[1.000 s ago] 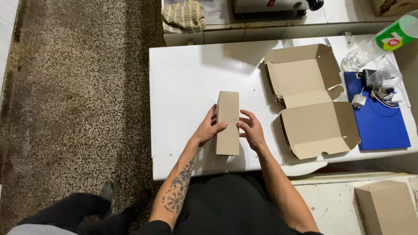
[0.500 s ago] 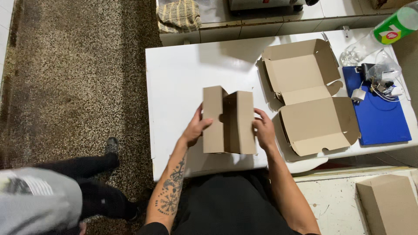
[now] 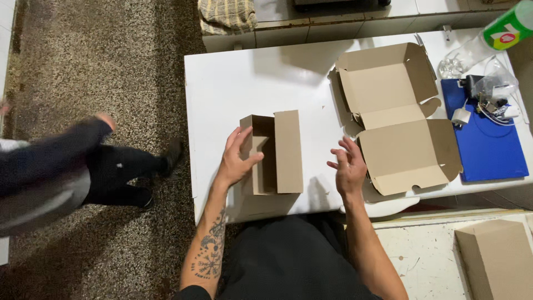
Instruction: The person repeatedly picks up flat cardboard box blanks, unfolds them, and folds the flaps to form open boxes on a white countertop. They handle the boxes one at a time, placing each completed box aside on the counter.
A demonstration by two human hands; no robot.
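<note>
Left hand on half-folded cardboard box

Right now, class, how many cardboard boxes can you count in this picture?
3: a half-formed box under the left hand, an open box on the table's right, a third box bottom right, partly cropped.

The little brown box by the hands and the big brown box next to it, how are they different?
The little box is narrow and stands as an open sleeve; the big box is wide and lies spread open, lid flung back. The left hand touches the little box; no hand touches the big box. Both are plain brown cardboard on the white table.
</note>
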